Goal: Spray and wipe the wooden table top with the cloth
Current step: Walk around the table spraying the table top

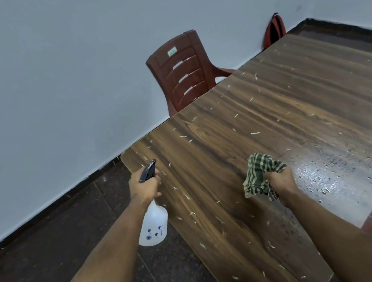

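- A pale wall (44,78) meets a dark floor (50,251); a red-brown chair (183,74) stands at the far side of the wooden desk (262,115).
- The desk is strewn with small pale scraps (thin slivers, mostly), and a wet, beaded patch (329,172) shines near its right edge.
- The left hand (144,186) holds a white spray bottle (154,226) over the desk's left edge, fingers wrapped around its neck and black trigger head (148,171).
- The right hand (281,180) is over the desk just left of the wet patch, fingers clenched on a bunched green checked cloth (259,172).
- A red bag (273,31) leans on the wall beyond the desk.
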